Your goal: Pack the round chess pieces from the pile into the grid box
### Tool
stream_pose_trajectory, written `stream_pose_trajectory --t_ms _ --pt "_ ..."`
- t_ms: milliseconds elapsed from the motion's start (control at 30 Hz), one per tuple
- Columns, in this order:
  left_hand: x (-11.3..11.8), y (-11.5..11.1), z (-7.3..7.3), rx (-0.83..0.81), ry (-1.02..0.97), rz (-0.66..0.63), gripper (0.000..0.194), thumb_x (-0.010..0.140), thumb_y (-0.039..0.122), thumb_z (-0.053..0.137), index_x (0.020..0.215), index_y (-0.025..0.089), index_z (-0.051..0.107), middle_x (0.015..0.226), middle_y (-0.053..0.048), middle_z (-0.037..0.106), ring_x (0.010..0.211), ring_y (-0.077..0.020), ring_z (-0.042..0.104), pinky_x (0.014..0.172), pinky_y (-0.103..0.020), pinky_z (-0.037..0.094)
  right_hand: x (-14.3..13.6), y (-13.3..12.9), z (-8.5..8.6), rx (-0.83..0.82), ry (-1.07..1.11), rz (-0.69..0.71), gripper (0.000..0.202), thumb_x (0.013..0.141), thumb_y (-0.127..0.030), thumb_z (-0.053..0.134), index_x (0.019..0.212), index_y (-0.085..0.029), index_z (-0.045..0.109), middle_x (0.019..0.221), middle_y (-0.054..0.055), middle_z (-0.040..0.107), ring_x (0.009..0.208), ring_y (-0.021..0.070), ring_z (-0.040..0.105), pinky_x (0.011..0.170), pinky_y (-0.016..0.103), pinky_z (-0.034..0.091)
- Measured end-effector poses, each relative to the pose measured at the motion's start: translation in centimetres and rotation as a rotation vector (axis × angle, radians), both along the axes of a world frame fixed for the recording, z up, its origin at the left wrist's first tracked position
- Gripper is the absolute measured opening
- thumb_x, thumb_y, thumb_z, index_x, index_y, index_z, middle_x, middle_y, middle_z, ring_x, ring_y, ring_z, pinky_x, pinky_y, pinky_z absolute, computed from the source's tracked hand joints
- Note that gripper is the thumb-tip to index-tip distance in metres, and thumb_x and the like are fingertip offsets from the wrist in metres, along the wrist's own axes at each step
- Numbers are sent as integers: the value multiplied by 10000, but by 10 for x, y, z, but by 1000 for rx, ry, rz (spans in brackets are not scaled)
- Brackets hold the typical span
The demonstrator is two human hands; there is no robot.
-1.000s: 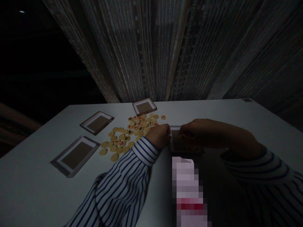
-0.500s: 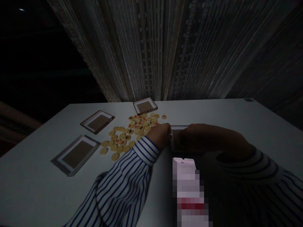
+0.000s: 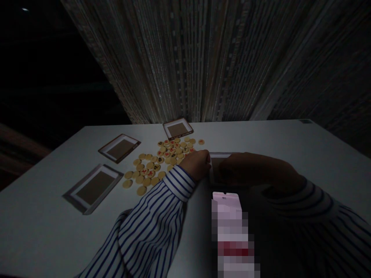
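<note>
My left hand is closed, its curled fingers against the left edge of a shallow box; whether they grip the edge or something small is hidden. Over that same box lies my right hand, deep in shadow, with its fingers too dark to make out. Round wooden Chinese chess pieces, several face up with red or black characters and others blank side up, are spread left of my left hand. One piece lies apart beyond the hand.
Three more shallow boxes stand on the white table: a grey one at left, a brown-rimmed one behind it, and another at the back. A lit phone is in front of my hands. A string curtain hangs behind.
Both hands keep nearly the same place and pose. The view has shifted very slightly; the pieces and boxes lie as before.
</note>
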State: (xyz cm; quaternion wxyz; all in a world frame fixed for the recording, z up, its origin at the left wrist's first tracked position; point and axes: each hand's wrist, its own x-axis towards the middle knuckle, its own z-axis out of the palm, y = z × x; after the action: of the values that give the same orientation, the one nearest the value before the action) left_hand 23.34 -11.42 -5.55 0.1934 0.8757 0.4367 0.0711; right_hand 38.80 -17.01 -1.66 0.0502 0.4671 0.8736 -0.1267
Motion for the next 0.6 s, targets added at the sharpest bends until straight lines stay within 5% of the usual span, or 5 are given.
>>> stream_pose_trajectory --t_ms 600 --pt "1 -1 3 16 53 5 158 746 150 520 877 160 607 820 -59 656 778 -181 592 667 -270 421 2 8 -6 -96 -52 -5 197 789 -149 461 820 -163 655 728 52 662 537 124 528 521 269 363"
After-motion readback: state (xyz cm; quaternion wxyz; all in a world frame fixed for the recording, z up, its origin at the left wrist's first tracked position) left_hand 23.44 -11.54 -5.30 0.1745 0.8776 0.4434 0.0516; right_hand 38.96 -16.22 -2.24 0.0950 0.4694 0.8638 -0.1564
